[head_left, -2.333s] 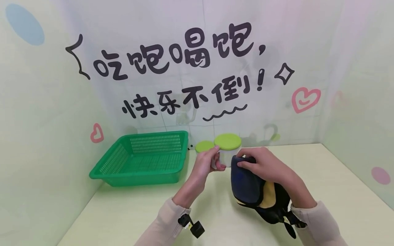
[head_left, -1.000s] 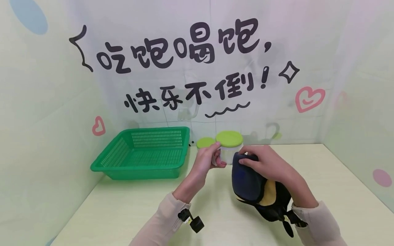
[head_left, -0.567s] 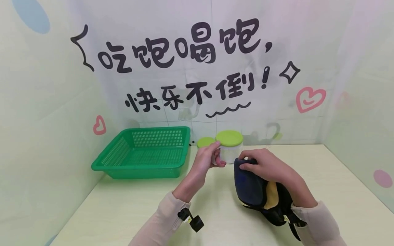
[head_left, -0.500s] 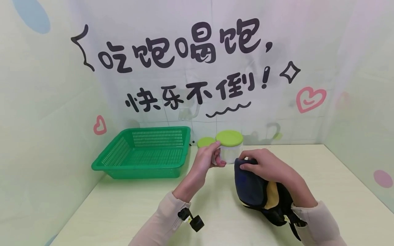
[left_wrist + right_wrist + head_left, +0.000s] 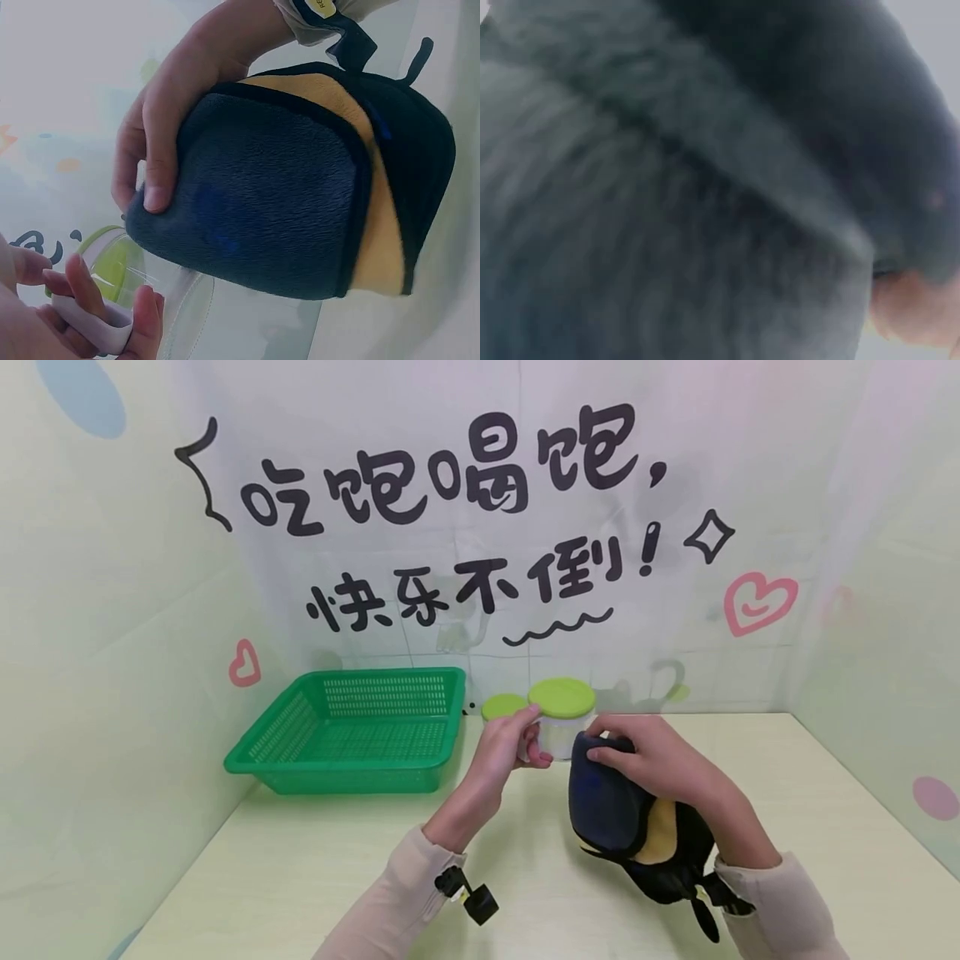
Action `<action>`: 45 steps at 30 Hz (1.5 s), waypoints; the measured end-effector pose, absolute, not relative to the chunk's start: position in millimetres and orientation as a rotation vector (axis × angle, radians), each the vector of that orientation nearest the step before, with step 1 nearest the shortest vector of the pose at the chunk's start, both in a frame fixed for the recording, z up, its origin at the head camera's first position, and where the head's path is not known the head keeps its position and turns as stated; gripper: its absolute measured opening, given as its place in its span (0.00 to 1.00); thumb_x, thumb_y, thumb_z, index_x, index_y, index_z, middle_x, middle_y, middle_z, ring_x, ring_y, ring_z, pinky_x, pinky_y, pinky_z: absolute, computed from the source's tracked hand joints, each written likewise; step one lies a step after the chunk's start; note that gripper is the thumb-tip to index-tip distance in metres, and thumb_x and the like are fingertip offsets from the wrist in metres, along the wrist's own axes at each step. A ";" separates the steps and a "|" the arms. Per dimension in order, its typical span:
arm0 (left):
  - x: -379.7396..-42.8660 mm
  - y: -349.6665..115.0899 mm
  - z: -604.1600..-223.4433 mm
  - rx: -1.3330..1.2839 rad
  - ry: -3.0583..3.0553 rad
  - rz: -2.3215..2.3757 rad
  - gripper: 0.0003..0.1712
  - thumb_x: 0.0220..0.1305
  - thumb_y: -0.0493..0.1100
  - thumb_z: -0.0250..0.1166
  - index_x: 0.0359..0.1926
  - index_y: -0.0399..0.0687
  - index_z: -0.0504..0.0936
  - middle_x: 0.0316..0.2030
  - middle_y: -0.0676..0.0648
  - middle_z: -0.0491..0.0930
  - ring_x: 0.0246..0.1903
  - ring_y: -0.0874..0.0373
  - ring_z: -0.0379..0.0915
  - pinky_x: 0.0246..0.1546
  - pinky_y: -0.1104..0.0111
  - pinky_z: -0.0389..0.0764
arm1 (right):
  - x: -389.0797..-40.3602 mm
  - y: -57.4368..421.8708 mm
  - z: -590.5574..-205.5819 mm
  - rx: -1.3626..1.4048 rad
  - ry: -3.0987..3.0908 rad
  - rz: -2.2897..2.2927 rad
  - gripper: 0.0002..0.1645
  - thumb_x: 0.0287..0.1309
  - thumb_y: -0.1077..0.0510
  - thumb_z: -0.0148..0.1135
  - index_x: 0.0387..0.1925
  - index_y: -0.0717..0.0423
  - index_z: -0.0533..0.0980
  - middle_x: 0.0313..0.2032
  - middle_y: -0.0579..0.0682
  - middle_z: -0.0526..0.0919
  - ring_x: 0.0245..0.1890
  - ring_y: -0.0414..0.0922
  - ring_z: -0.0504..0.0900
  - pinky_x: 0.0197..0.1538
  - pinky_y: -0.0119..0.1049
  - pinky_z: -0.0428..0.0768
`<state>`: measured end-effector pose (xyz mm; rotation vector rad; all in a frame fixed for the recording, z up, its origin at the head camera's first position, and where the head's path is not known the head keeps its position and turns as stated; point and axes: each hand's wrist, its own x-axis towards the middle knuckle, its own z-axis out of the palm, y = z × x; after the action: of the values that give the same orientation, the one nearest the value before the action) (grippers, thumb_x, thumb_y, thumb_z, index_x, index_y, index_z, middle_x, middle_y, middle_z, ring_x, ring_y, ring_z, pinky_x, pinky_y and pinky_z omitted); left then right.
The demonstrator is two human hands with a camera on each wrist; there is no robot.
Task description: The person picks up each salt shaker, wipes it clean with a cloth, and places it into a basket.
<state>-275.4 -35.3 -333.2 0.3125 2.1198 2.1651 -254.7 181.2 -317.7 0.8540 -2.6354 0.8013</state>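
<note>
My left hand (image 5: 501, 750) grips the white handle (image 5: 94, 324) of a clear jar (image 5: 561, 739) with a lime-green lid (image 5: 562, 697), fingers curled through it. Just right of the jar, my right hand (image 5: 651, 756) pinches the top of a folded cloth (image 5: 606, 797) between thumb and fingers. Navy, tan and black layers with dark edging show on the cloth, and a black loop hangs from its lower end. In the right wrist view the dark fabric (image 5: 667, 247) fills most of the picture, with a fingertip (image 5: 911, 306) at lower right.
A second green-lidded jar (image 5: 502, 705) stands behind my left hand, mostly hidden. To the left sits a green perforated basket (image 5: 360, 779). The pale tabletop (image 5: 360, 852) meets a printed wall curtain (image 5: 420, 410) at the back, with side walls left and right.
The right hand with the cloth dips slightly beside the jar, then comes back up, and the cloth's loose end swings with it. The left hand keeps its grip on the handle. The view shifts slightly.
</note>
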 end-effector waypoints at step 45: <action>-279.4 -33.5 -330.2 0.263 2.136 2.157 0.26 0.67 0.58 0.53 0.20 0.43 0.69 0.14 0.50 0.67 0.19 0.57 0.78 0.34 0.63 0.84 | -262.3 187.1 -316.3 0.848 -2.694 0.788 0.06 0.60 0.54 0.64 0.40 0.43 0.80 0.34 0.40 0.83 0.31 0.36 0.78 0.39 0.36 0.78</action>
<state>-279.4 -33.5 -330.2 0.2628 2.1364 2.1572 -262.3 187.1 -316.3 0.8483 -2.6942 0.7882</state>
